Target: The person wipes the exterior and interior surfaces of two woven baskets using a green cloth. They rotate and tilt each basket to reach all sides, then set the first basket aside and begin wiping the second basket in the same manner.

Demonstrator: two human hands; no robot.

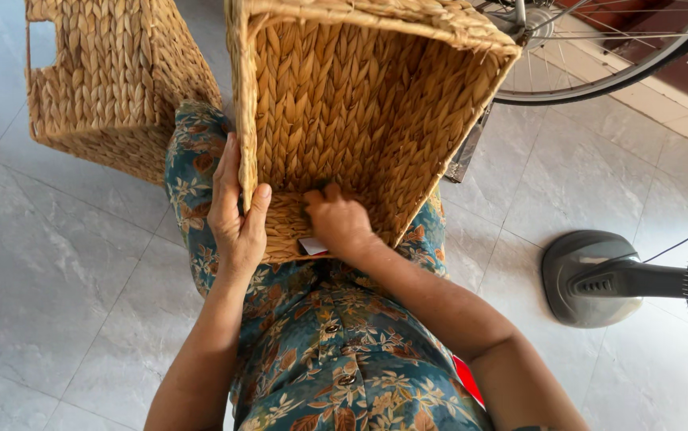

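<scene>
Gripping the woven basket's (360, 96) near rim with our left hand (236, 211), thumb inside and fingers outside, we press our right hand's (340, 223) curled fingertips into the weave just ahead, the open mouth tilted toward us on our lap.

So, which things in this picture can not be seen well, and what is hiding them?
- Right hand fingertips, head view: pressed into the weave inside the basket, so its grip is unclear.
- White card: mostly under the right hand; a red edge shows.
- Left hand fingers: behind the basket's side wall; only the thumb shows inside.
- Second basket, bicycle wheel, fan: cut off by the picture edges.
- Red thing: mostly behind the right arm.
</scene>
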